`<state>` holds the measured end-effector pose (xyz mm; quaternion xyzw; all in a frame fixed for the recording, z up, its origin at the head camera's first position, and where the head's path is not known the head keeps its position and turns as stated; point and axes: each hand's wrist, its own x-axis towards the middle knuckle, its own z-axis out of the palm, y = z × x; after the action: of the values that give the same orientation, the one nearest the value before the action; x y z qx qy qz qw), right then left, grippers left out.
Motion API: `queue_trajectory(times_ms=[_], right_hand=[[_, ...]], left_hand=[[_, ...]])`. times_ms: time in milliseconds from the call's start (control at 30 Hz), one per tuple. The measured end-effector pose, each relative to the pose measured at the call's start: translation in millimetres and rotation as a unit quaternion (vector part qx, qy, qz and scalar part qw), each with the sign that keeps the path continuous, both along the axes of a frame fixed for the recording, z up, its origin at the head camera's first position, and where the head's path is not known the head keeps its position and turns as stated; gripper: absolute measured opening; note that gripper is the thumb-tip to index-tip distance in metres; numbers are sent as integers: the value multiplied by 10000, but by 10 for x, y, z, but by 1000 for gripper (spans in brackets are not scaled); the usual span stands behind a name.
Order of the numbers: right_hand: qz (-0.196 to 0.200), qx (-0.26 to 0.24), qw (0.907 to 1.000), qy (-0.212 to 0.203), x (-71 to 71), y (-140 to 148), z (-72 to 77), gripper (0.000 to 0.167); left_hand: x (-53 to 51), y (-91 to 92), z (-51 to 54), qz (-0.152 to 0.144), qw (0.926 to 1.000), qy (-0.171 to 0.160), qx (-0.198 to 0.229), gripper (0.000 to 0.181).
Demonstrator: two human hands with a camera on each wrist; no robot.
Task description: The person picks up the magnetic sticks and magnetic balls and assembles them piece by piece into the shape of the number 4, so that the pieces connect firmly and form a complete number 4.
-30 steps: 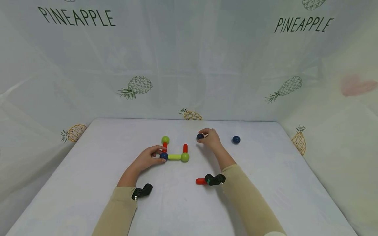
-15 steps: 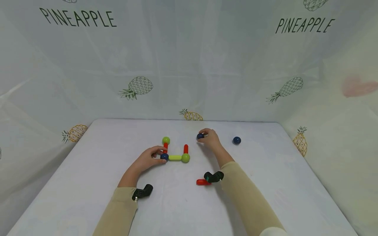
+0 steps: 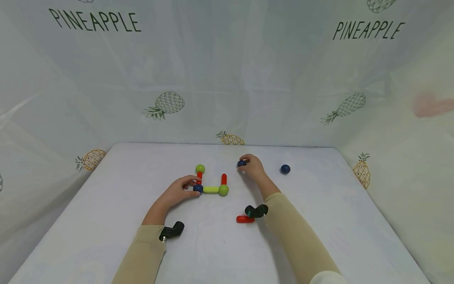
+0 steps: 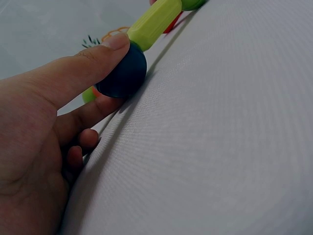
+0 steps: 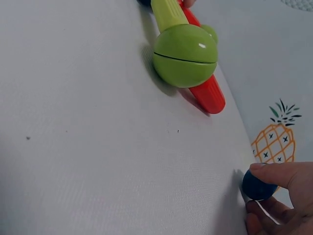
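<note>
My left hand (image 3: 178, 190) pinches a dark blue ball (image 4: 124, 73) between thumb and fingers at the corner of a joined toy piece. From that ball a yellow-green rod (image 3: 211, 190) runs right to a green ball (image 5: 186, 56), which carries a red rod (image 5: 209, 95) pointing to the far side. Another red rod (image 3: 199, 177) leads from the blue corner ball to a second green ball (image 3: 200, 169). Beyond the piece, to its right, my right hand (image 3: 253, 167) holds a separate dark blue ball (image 5: 258, 185) between thumb and fingers, near the tabletop.
Another dark blue ball (image 3: 285, 169) lies to the right of my right hand. A loose red rod (image 3: 244, 219) lies nearer, partly beside the black right wrist camera (image 3: 256, 211). The white table (image 3: 305, 189) ends at a hanging cloth printed with pineapples (image 3: 232, 139).
The right forearm and its wrist camera have shifted slightly, so more of the loose red rod shows. Both hands keep hold of the same balls, and the joined piece looks unchanged.
</note>
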<state>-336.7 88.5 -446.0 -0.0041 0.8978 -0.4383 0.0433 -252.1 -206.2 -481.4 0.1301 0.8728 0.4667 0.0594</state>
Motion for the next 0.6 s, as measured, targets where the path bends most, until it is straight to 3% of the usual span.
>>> queue_trajectory(times_ms=[600], right_hand=[[231,-229,9994,-144,94,-54,29,41]], left_hand=[[-1,7,17,8,10000,-45,10,47]])
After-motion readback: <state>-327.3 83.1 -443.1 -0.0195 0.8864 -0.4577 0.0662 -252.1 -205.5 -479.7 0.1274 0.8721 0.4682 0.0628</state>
